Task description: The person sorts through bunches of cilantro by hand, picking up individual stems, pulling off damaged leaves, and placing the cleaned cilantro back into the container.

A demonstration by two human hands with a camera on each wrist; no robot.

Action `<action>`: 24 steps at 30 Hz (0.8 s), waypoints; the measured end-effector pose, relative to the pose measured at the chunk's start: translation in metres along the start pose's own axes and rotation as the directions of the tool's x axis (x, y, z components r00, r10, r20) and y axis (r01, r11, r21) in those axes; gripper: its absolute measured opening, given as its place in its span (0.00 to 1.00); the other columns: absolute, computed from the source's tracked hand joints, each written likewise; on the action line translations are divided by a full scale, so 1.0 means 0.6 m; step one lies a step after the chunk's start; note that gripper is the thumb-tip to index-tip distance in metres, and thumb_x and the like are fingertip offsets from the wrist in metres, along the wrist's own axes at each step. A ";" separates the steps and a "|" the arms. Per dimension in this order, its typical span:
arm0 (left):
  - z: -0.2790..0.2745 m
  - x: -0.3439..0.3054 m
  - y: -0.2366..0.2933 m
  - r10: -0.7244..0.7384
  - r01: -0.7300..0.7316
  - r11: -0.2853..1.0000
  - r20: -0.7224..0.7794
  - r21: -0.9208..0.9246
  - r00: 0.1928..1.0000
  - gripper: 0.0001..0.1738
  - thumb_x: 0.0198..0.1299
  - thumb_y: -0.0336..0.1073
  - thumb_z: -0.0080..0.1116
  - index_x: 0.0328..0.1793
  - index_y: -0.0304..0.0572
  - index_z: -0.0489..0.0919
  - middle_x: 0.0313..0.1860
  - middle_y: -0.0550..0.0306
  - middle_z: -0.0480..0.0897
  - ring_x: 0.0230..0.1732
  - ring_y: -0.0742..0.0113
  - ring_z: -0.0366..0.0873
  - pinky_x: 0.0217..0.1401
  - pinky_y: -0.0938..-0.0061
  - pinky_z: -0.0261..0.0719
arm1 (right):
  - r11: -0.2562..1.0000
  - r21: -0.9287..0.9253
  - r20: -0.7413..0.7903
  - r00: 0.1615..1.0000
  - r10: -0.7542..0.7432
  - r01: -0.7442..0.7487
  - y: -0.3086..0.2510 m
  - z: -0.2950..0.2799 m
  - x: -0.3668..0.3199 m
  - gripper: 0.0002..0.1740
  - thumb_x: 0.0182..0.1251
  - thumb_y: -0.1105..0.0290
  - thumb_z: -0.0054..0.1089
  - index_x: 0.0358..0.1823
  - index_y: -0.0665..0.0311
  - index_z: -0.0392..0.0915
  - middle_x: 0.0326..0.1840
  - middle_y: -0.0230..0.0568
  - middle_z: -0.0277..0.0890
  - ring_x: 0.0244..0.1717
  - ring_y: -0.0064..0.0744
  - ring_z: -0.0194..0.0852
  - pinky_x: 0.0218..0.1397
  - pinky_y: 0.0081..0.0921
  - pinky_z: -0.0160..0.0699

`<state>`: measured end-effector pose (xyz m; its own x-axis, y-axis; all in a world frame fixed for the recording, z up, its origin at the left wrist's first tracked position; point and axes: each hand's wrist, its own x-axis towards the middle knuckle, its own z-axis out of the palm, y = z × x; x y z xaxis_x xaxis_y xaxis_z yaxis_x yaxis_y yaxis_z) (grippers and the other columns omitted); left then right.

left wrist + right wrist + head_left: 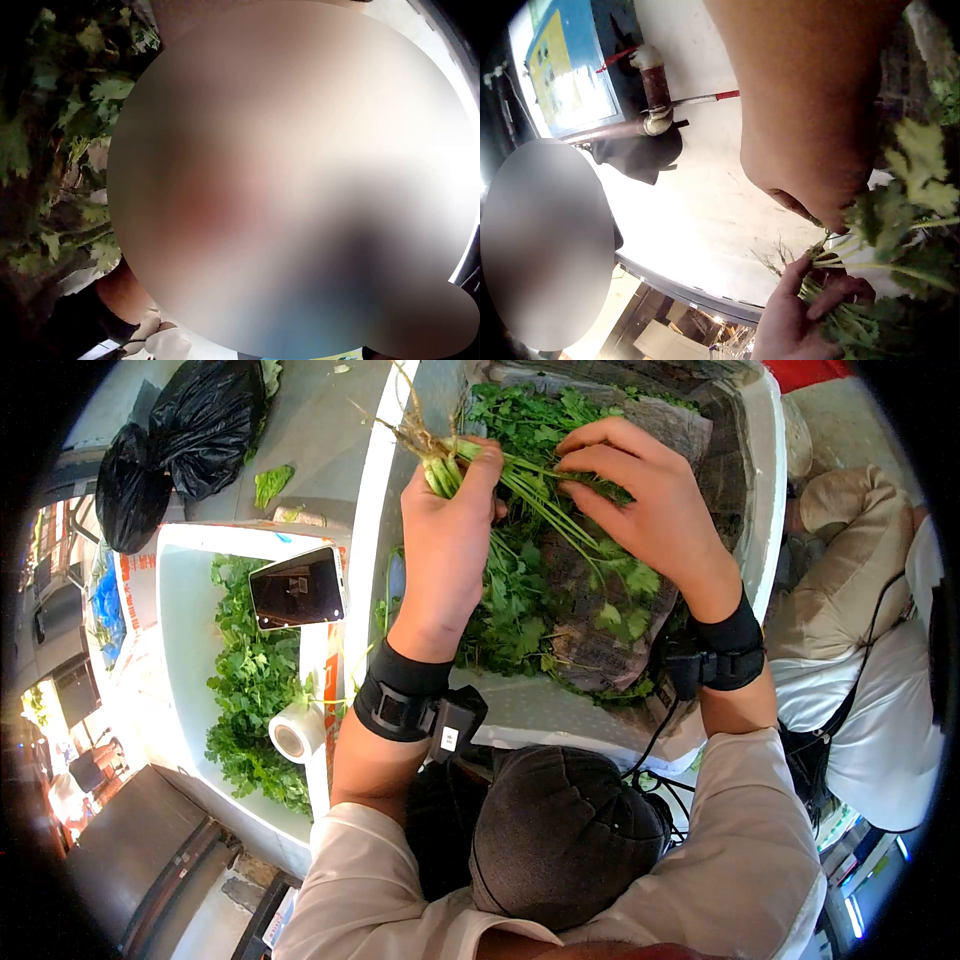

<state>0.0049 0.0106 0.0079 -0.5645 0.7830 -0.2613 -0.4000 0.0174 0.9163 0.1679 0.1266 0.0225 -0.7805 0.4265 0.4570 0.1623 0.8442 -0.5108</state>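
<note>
My left hand (450, 535) grips a small bunch of cilantro (550, 510) near its pale root ends, with the thin roots sticking out beyond the thumb. At the leafy side of the bunch, my right hand (655, 500) has its fingers curled and pinches part of the greens. In the right wrist view the right fingertips meet a stem close to the left hand (795, 319). Below both hands, more cilantro (515, 605) lies in a white foam box (372, 490), partly over dark printed paper (605, 645). The left wrist view is mostly blurred.
Left of the big box stands a second foam box (185, 620) with leafy greens (255, 700). A phone (297, 588) and a white roll (297, 732) rest along its edge. Black plastic bags (205, 435) lie at upper left. Another person's legs (840, 580) are at right.
</note>
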 end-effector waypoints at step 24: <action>-0.006 -0.001 -0.005 0.001 -0.017 0.984 0.090 0.175 0.996 0.09 0.71 0.40 0.64 0.50 0.44 0.83 0.33 0.72 0.79 0.29 0.82 0.69 0.34 0.80 0.70 | 0.679 0.406 0.465 0.778 0.421 -0.611 0.015 -0.011 -0.014 0.15 0.79 0.63 0.57 0.58 0.66 0.79 0.49 0.32 0.79 0.30 0.19 0.70 0.36 0.22 0.72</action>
<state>0.0042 0.0078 0.0044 -0.4979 0.8357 -0.2320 -0.2582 0.1125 0.9595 0.1800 0.1330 0.0188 -0.8202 0.5366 -0.1984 0.3416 0.1812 -0.9222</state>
